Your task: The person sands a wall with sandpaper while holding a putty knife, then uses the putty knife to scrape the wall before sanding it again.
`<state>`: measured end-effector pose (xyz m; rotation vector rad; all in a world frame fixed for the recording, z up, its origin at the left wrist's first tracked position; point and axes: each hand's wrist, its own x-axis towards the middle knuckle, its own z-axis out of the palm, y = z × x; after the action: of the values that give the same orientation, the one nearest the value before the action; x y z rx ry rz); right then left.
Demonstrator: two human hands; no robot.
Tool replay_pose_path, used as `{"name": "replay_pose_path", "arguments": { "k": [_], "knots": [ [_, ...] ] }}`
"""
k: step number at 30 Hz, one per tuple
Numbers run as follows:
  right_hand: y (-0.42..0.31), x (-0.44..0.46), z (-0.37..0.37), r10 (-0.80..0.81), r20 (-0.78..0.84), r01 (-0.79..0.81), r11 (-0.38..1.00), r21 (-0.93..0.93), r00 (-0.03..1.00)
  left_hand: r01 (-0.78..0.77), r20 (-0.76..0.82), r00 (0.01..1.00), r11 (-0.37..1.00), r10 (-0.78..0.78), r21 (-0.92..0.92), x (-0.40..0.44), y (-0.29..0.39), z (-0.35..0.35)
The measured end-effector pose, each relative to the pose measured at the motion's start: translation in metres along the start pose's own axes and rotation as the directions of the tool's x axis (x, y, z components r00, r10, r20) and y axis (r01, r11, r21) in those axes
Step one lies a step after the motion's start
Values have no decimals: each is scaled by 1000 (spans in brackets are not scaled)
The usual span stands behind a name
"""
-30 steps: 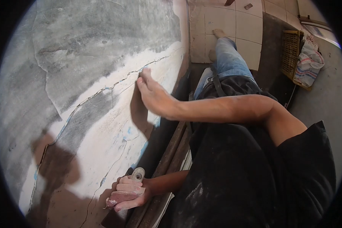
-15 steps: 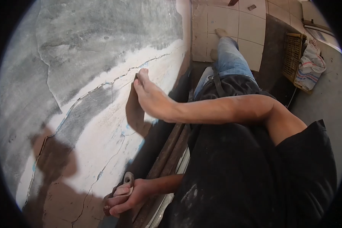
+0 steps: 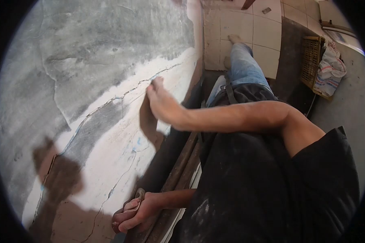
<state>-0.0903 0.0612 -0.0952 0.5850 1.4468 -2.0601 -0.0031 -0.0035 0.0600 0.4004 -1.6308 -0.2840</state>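
Note:
My right hand [image 3: 164, 103] reaches across my body to the wall [image 3: 125, 44], its fingers stretched out along a long crack [image 3: 117, 97] with light blue traces in it. The hand is slightly blurred, and I see nothing held in it. Its palm side faces the wall and is partly hidden. Lower down, my left hand [image 3: 144, 210] is closed around a brownish tool [image 3: 140, 193] with a rounded, curved end. The tool's exact kind does not show, and the fingers cover much of it. White patching [image 3: 109, 158] surrounds the cracks on the grey wall.
Dark brown rails [image 3: 178, 170] run along the foot of the wall beside my body. Pale floor tiles [image 3: 267, 38] lie around my feet. A yellow crate [image 3: 312, 60] with a white woven sack [image 3: 330, 67] stands to the right.
My view has shifted a little, so the wall and crack sit slightly lower and to the right. My right hand has moved slightly at the crack. The left hand keeps its hold on the tool.

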Motion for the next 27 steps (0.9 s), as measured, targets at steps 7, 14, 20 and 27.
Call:
{"name": "replay_pose_path", "arguments": {
  "k": [7, 14, 20, 27],
  "knots": [
    [-4, 11, -21, 91, 130, -120, 965, 232, 987, 21, -15, 1000, 999, -21, 34, 1, 4, 0],
    [17, 12, -13, 26, 68, -37, 986, 165, 997, -39, 13, 999, 999, 38, 34, 1, 2, 0],
    [19, 7, -14, 30, 35, -33, 996, 87, 999, -28, 2, 1000, 999, 28, 38, -1, -1, 1],
    [-1, 1, -10, 153, 24, -155, 981, 119, 988, 10, -33, 999, 999, -8, 53, -2, -4, 1]
  ]
}}
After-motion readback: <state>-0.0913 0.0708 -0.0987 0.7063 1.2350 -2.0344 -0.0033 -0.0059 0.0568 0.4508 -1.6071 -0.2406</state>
